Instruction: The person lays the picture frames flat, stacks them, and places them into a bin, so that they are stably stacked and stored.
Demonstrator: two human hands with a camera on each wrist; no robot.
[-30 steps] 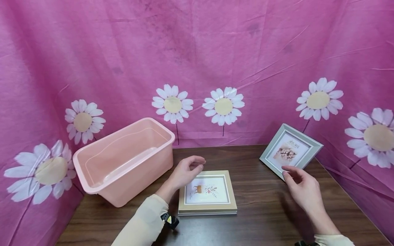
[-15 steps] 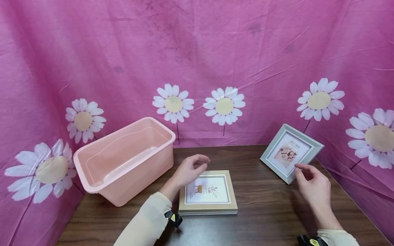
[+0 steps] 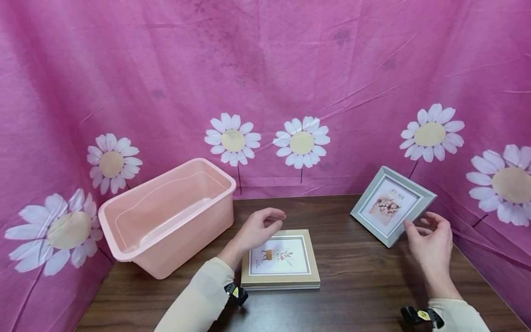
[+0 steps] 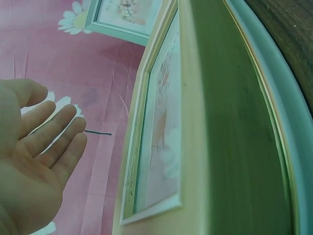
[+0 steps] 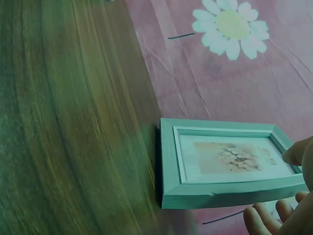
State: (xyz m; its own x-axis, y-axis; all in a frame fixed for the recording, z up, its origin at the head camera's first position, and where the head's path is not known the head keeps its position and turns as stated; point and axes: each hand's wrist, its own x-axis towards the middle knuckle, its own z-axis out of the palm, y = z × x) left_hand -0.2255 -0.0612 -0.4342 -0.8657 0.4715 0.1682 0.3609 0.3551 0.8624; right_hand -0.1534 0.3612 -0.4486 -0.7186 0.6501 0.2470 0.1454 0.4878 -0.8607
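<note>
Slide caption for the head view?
Right hand at the edge of a gray photo frame, left hand near a tan frame, pink bin alongside.

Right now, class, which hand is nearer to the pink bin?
Left. The left hand is beside the pink bin, to its right; the right hand is across the table, at the grey frame.

I can't read any words here. The grey frame (image 3: 392,213) has dark writing (image 3: 396,195) above its pink flowers (image 3: 387,207), too blurry. The gold frame (image 3: 280,263) has tiny writing (image 3: 258,264) near the animal (image 3: 269,254), too small. Yellow labels (image 3: 424,315) on the black wristbands (image 3: 411,315) are too small, too.
</note>
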